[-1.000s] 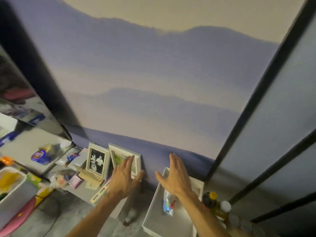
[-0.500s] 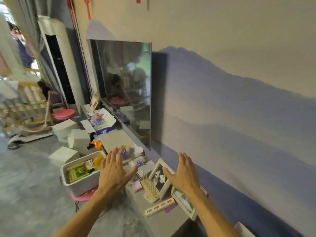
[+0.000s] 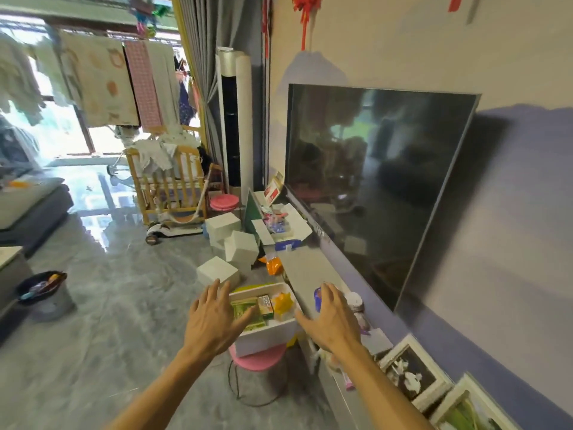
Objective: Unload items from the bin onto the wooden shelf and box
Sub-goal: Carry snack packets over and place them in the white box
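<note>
A white bin point(image 3: 266, 336) stands on a pink stool point(image 3: 257, 361) beside the long low shelf point(image 3: 307, 268) under the television. Inside lie a green packet point(image 3: 245, 308), a small orange-and-green box point(image 3: 265, 305) and a yellow item point(image 3: 282, 302). My left hand point(image 3: 214, 321) hovers open over the bin's left edge, fingers spread. My right hand point(image 3: 333, 318) hovers open over the bin's right corner and the shelf edge, in front of a blue tub point(image 3: 317, 296). Neither hand holds anything.
A large television point(image 3: 372, 187) hangs over the shelf. Picture frames point(image 3: 409, 373) lean on the wall at the right. White boxes point(image 3: 232, 246) and an open box of items point(image 3: 279, 228) sit beyond the bin. A dark bucket point(image 3: 43, 293) stands at left.
The view has swung left from the picture frames to the bin. Both hands, still open, now hover over the bin instead of over the frames.
</note>
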`<state>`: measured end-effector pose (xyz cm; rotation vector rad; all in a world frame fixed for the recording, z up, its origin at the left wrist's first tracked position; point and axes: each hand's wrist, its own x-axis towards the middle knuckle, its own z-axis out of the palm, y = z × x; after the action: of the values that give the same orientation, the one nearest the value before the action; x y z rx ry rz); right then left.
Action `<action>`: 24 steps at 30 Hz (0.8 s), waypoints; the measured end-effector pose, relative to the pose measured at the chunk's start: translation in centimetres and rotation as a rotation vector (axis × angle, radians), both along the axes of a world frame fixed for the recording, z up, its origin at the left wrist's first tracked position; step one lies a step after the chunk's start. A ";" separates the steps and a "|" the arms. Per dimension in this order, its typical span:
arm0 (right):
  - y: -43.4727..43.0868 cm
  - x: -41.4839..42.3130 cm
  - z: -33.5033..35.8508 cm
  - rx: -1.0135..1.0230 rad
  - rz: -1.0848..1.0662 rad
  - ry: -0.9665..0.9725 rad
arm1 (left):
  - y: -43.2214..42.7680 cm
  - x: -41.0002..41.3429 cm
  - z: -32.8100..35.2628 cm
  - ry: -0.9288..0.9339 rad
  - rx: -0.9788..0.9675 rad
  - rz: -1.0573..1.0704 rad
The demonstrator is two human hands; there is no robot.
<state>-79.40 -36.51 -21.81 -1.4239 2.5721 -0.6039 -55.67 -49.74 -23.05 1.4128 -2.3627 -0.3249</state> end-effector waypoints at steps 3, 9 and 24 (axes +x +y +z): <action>-4.3 1.1 -1.1 0.063 0.055 0.006 | -2.9 1.0 -1.5 -0.013 0.032 0.026; -13.4 -0.5 -5.2 0.121 0.107 -0.057 | -8.7 -1.4 -6.0 -0.098 0.141 0.055; -39.0 -13.8 -20.2 0.364 0.166 -0.220 | -31.1 -14.9 -17.2 -0.239 0.400 0.152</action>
<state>-93.20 -75.49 -42.00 -1.3433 2.2231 -0.2361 -70.54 -80.83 -40.27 1.8953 -2.4497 -0.6481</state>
